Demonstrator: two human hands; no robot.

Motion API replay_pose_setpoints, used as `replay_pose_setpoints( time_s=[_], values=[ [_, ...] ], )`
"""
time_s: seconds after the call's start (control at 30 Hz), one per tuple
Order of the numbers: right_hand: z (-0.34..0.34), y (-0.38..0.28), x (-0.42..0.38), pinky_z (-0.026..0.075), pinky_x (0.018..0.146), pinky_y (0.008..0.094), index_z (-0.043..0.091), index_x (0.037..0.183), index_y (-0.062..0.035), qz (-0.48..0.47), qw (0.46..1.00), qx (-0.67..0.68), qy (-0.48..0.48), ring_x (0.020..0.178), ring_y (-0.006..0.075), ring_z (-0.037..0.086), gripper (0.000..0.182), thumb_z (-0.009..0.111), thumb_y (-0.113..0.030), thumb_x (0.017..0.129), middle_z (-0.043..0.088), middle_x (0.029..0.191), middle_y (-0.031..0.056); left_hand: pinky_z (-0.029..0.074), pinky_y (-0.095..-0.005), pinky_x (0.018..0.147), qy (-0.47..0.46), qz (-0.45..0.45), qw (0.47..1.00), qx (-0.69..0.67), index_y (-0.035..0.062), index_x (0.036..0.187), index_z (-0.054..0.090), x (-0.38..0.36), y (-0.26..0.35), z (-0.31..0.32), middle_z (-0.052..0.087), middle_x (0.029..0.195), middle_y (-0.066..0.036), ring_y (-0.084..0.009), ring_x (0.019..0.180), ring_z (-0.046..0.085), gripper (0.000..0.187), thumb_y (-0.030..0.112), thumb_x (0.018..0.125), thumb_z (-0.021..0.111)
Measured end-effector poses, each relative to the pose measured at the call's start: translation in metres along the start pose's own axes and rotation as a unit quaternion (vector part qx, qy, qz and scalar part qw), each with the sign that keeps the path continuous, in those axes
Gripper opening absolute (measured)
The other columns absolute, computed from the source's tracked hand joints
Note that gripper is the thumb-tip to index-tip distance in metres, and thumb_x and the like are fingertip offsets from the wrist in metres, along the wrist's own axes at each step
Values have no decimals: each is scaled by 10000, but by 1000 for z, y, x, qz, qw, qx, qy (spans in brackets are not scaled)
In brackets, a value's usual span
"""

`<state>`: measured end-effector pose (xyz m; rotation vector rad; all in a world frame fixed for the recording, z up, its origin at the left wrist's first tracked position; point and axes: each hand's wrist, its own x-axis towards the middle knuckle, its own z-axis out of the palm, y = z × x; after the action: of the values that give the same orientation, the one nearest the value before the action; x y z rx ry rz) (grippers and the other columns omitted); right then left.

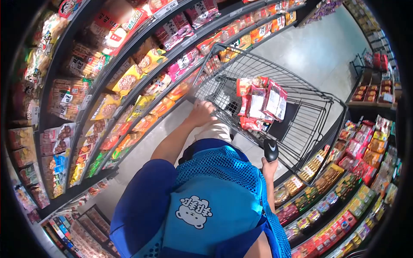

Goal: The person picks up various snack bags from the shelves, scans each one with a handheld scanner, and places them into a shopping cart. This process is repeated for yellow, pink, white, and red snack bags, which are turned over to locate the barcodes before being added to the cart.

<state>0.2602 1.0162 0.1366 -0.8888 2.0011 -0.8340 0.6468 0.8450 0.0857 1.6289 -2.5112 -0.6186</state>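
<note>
A wire shopping cart (314,92) stands in front of my body. Red and white snack packets (262,101) lie heaped inside it. My left hand (201,113) is closed at the cart's near left corner, with its fingers curled; a dark blur beside it hides the exact grip. At the near right corner, my right hand (269,167) is wrapped round the base of a black rounded grip (270,150), which looks like part of the cart's handle. Only part of the right hand's fingers show.
Tall shelves of bagged snacks (127,81) curve along the left, close to my left arm. On the right are low tiers of colourful packets (357,146), near the cart's side. Pale shiny floor (320,43) runs ahead past the cart. Boxes of red-topped jars (372,90) stand farther right.
</note>
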Motion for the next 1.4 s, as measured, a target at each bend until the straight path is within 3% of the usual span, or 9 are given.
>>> replay_pose_setpoints(
  time_s=[0.3,0.4,0.47,0.57,0.67,0.8,1.0,1.3,1.4],
  values=[
    [23,8,-30,462,855,329,593,1086,-6,-14,999,-26,13,902,210,594,416,669,-53,679,606,986,88,194,-572,1113,31,41,999,11,84,1251,582,-27,-30,11,509,1342,-132,-313,1313,402,655,548,797,667],
    [29,3,-37,473,819,323,596,1081,-9,12,999,-32,12,848,193,599,400,671,-58,692,630,926,71,200,-573,1118,159,-99,981,-41,40,1320,502,-26,-32,2,441,1408,-185,-372,1341,360,752,550,795,674],
    [37,13,-35,412,561,290,611,803,-20,-52,997,-9,62,586,106,496,132,677,-81,707,561,664,-12,243,-512,1129,327,-113,930,-123,-49,1336,433,-28,-53,-31,373,1434,-277,-437,1342,346,785,420,785,736],
    [45,21,-35,431,593,296,615,836,-21,-37,997,-3,72,619,116,515,135,671,-64,722,579,707,-7,305,-456,1108,517,-178,807,-223,-94,1383,319,-62,-110,-96,353,1421,-305,-434,1336,351,778,154,781,744],
    [64,28,-37,452,648,297,616,895,-17,-80,989,7,122,681,127,542,191,675,-58,718,601,767,10,191,-474,1171,600,-301,735,-94,-118,1431,204,-106,-181,-138,233,1474,-330,-444,1393,226,869,196,806,720],
    [74,13,-48,478,747,312,585,1064,0,-13,991,-63,116,785,166,574,395,697,-48,688,620,896,58,287,-492,1084,554,-354,719,-224,-150,1326,307,-128,-237,-170,393,1330,-354,-461,1270,368,784,224,780,727],
    [102,-30,-111,456,630,305,600,926,-1,-7,990,-7,138,664,133,534,273,691,-92,685,603,771,37,344,-494,985,528,-411,723,-171,-106,1169,447,-115,-258,-178,487,1190,-302,-427,1139,451,621,258,766,749],
    [129,2,-160,370,493,303,574,694,-62,74,989,-31,127,532,103,485,127,686,-121,683,529,618,-21,432,-384,974,521,-142,808,-235,-7,1088,565,-163,-197,-153,601,1183,-164,-317,1109,577,353,11,775,727],
    [128,12,-165,455,584,341,641,805,-11,60,993,-19,104,615,156,561,181,705,-121,677,601,680,37,443,-362,974,533,-33,823,-193,-29,1110,562,-178,-175,-174,618,1161,-156,-254,1120,579,338,-32,796,685]
  ],
)
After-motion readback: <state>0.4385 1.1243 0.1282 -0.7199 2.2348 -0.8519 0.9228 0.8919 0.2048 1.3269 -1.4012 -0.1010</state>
